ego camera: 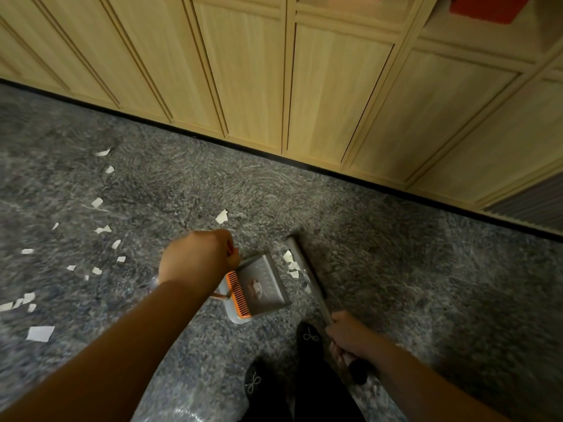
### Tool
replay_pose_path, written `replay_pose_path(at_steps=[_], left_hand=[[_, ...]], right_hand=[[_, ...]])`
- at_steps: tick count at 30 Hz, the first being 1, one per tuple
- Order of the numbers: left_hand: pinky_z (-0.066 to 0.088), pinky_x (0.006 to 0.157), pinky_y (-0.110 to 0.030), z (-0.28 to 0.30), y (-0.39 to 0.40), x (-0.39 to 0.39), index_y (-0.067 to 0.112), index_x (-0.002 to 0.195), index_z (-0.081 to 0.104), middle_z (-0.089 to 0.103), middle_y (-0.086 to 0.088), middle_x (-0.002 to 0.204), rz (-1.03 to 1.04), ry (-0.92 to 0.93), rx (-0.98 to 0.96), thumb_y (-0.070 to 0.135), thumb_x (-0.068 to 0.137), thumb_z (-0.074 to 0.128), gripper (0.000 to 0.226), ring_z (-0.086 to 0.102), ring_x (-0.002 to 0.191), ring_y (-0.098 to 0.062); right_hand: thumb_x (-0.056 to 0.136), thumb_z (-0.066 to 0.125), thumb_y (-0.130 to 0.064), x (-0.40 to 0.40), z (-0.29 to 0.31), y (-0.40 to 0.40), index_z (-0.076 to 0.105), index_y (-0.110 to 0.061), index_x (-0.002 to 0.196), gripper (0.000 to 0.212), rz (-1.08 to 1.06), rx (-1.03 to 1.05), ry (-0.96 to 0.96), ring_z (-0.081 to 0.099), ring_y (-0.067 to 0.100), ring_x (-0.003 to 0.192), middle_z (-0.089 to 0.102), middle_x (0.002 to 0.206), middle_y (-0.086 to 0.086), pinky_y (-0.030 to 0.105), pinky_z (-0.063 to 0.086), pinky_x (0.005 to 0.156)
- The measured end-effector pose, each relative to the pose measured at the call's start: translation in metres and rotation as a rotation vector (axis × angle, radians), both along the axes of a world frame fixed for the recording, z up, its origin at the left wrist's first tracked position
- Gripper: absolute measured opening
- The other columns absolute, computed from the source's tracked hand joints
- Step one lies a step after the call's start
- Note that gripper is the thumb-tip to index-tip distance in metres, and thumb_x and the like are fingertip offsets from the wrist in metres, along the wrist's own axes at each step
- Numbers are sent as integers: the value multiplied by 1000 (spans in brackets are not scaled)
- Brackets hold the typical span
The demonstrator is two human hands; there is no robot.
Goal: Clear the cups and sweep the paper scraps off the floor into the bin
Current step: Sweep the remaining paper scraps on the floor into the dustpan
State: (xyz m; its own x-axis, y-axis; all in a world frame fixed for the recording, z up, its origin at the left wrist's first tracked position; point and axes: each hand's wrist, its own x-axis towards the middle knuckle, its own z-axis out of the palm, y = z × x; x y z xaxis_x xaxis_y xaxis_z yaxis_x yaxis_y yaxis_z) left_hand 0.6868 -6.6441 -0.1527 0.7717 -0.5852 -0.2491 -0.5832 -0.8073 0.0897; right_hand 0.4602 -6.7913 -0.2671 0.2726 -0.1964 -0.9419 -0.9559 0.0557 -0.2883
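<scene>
The left hand grips the dustpan handle and the right hand grips the broom, whose head lies just right of the pan's mouth with a few scraps between them. Keep the pan lip flat to the carpet and draw the broom left in short strokes. Most scraps lie well left, still to be gathered.

Bare forearms, no sleeves. Wristband on left wrist — pale, blurred. Black shoes with small white bow marks; dark trousers.
</scene>
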Motion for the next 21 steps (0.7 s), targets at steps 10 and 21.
replay_pose_path(at_steps=[10,21], left_hand=[[42,58,-27,2,20,4,28,93,67,62,1,77,61,44,-79,44,88,63,17,59,70,-24],[36,58,-26,26,127,14,27,85,69,67,-1,78,359,23,-186,39,86,69,12,59,71,-24]], right_hand=[[99,31,-13,19,41,30,40,-6,131,34,-171,235,26,29,7,43,35,59,3,14,27,38],[100,33,-6,53,91,47,52,-4,115,24,-63,115,-145,36,11,38,39,57,7,15,29,35]])
